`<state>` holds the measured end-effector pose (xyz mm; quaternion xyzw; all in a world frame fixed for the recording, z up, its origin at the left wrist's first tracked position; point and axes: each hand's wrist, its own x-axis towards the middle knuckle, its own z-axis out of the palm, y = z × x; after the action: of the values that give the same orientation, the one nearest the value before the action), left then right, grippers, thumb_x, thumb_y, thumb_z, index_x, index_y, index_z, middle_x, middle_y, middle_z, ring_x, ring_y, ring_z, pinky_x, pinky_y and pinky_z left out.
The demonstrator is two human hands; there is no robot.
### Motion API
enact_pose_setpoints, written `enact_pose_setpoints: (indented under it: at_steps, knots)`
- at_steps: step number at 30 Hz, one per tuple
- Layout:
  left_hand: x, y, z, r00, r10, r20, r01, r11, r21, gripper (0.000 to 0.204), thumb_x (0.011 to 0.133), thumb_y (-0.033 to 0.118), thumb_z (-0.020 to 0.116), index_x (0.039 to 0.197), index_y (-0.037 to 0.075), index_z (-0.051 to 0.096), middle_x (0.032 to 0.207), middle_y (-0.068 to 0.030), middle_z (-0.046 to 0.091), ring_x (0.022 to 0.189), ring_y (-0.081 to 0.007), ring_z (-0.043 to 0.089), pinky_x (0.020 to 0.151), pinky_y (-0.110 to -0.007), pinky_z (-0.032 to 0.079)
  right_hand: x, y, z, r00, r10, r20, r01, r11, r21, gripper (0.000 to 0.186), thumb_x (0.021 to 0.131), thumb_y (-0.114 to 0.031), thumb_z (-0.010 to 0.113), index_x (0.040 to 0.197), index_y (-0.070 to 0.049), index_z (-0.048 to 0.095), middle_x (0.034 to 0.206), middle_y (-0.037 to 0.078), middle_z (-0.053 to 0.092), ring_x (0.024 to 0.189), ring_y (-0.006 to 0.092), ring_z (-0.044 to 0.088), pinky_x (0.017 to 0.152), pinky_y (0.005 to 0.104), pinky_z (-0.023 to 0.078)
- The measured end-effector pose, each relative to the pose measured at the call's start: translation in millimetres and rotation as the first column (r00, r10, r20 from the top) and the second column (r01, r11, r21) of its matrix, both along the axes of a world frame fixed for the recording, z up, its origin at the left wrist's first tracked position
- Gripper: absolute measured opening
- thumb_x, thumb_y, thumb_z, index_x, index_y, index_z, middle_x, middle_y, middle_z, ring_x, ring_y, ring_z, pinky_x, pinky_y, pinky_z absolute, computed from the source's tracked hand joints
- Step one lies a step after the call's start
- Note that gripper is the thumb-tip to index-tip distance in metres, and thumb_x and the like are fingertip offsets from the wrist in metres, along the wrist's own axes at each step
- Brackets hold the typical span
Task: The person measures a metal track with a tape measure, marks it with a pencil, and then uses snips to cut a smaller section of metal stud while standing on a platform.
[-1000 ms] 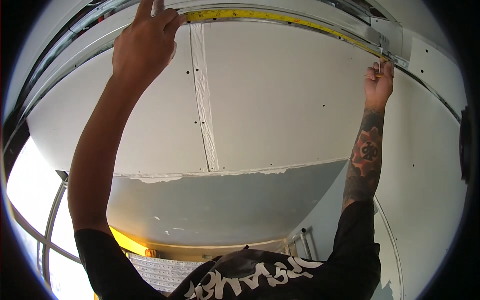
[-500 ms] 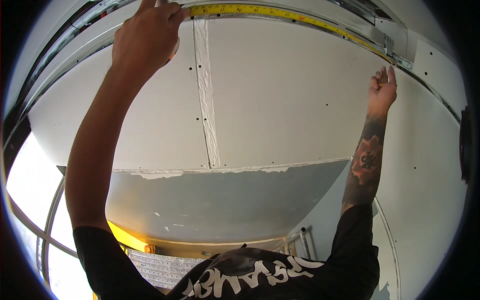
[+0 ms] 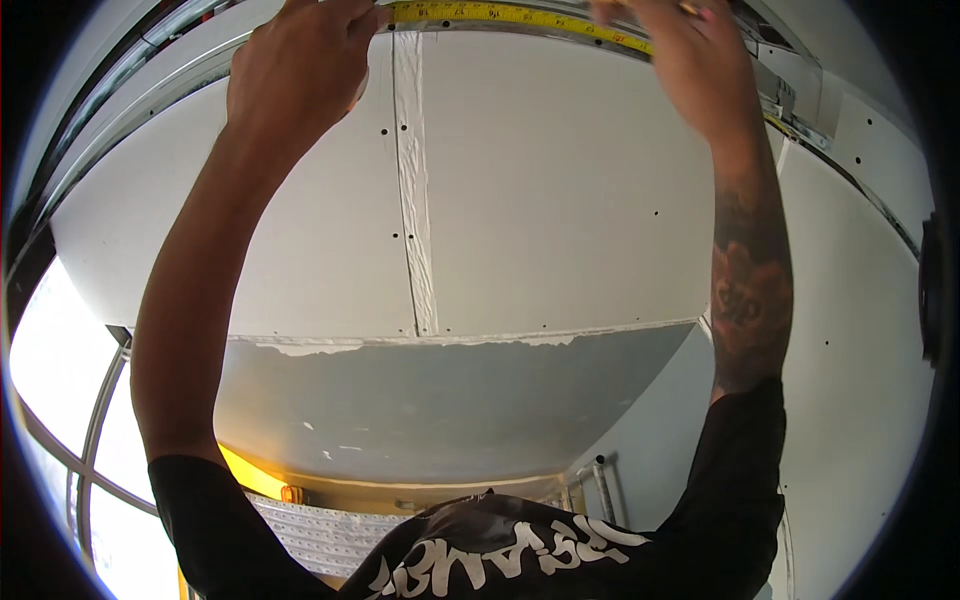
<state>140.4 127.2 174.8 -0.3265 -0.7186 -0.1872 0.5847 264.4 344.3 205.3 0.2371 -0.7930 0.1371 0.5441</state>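
A yellow tape measure [image 3: 480,13] is stretched along the metal track at the top of the view. My left hand [image 3: 300,70] is closed at the tape's left end; its fingertips are partly cut off by the upper edge, and the tape's case is hidden behind it. Farther right, my right hand [image 3: 695,65] is raised over the tape, its fingers bent and partly out of view. A thin yellow stick [image 3: 690,9], which looks like a pencil, shows between those fingers. The tape's far end [image 3: 780,124] reappears beyond my right wrist.
White boards [image 3: 560,180] with screw holes and a filled seam [image 3: 412,180] spread below the track. A grey-blue wall [image 3: 450,410] borders them. Bright windows [image 3: 60,350] stand at left, a metal ladder-like frame [image 3: 603,485] at lower right, and a white perforated panel [image 3: 325,535] at the bottom.
My right hand has left the tape's far right end and moved left and up to the tape's middle. My left hand stays nearly in place on the tape measure.
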Motion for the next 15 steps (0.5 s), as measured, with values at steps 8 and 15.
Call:
enact_pose_setpoints:
  at_steps: [8,15]
  knots:
    - [-6.5,-1.9,-1.2,0.999,0.025,0.035,-0.025,1.0,-0.004,0.023,0.096,0.017,0.058,0.104,0.0,0.071,0.142,-0.0221,0.049,0.093,-0.0364,0.07,0.083,-0.043,0.058,-15.8,-31.0,28.9,0.941,-0.307,0.141,0.297,0.951,0.088,0.02,0.09,-0.021,0.065,0.091,-0.001,0.07,0.075,0.004,0.066,0.065,0.0092,0.058,0.058,0.0258,0.046]
    - [-0.4,-1.5,4.1,0.996,0.003,0.087,-0.001,1.0,-0.031,0.024,0.097,0.017,0.058,0.107,-0.001,0.071,0.145,-0.0225,0.045,0.089,-0.0333,0.071,0.078,-0.039,0.059,-27.6,-17.4,30.9,0.978,-0.184,0.096,0.177,0.981,0.082,0.022,0.088,-0.02,0.066,0.089,0.002,0.069,0.072,0.005,0.066,0.058,0.0078,0.055,0.05,0.0245,0.043]
